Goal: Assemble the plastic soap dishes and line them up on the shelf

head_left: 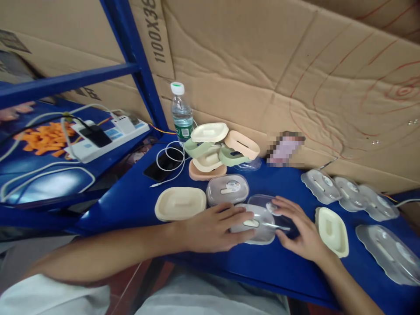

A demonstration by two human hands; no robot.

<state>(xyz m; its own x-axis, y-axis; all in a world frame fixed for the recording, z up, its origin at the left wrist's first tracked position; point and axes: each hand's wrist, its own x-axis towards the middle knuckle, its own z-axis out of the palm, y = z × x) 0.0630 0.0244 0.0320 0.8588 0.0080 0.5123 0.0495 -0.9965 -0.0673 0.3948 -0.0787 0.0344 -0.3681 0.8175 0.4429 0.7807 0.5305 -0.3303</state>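
My left hand point(219, 227) lies over a clear plastic lid point(262, 238) with a cream slot-shaped piece point(251, 223) in its top. Its fingers are stretched out and spread, the tips resting on the lid. At the lid's right side, my right hand point(302, 227) curves its fingers and thumb around a second clear plastic piece point(259, 200) with a round whitish label point(273, 208); the exact grip is blurred. Just behind my left hand is a lidded box point(228, 190) with a label, and left of it a cream tray point(180, 203).
Cream, green and peach parts are piled point(210, 162) beside a water bottle point(182, 111). A phone point(166, 164) lies under a white cable point(157, 153). Several clear lids point(351, 192) and a cream tray point(331, 232) stand right. A blue frame point(131, 65) and power strip point(108, 140) are left.
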